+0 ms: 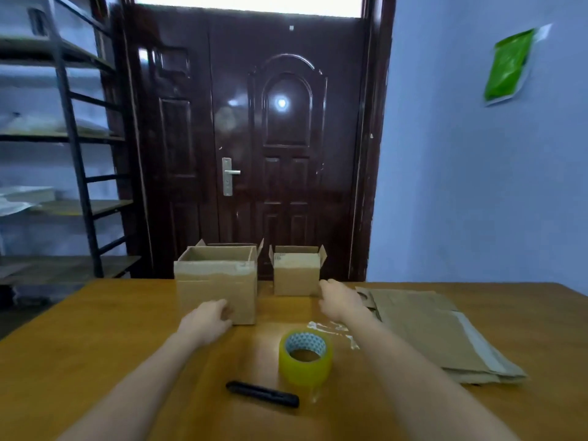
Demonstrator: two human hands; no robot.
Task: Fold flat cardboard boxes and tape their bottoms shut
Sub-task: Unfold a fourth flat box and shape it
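Two forearms reaching away over a wooden table point(79, 329). Left hand point(206, 319) laid against the near face of the larger cardboard box point(219, 284), low down near its bottom edge, fingers bent against the card and touching it rather than clearly wrapped round anything; blurred, so no telling the hold more exactly. Larger box upright, top flaps open, a strip of tape across its near face, standing left of centre toward the far edge of the table. Just right of it, apart by a narrow gap, a smaller cardboard box point(296, 275), also upright with flaps up. Right hand point(339, 302) hovering by the near right corner of the smaller box, fingers loosely spread and relaxed, holding nothing; contact with the box not clear. Further right, a stack of flat cardboard point(439, 332) lying on the table, partly under the right forearm. Nearer, between the two arms, a roll of yellow tape point(305, 356) standing on its side, well clear of both hands. Just near-left of the roll, a black utility knife point(262, 394) lying flat. Behind the table, a dark door point(254, 138) and, far left, a metal shelf rack point(73, 138)
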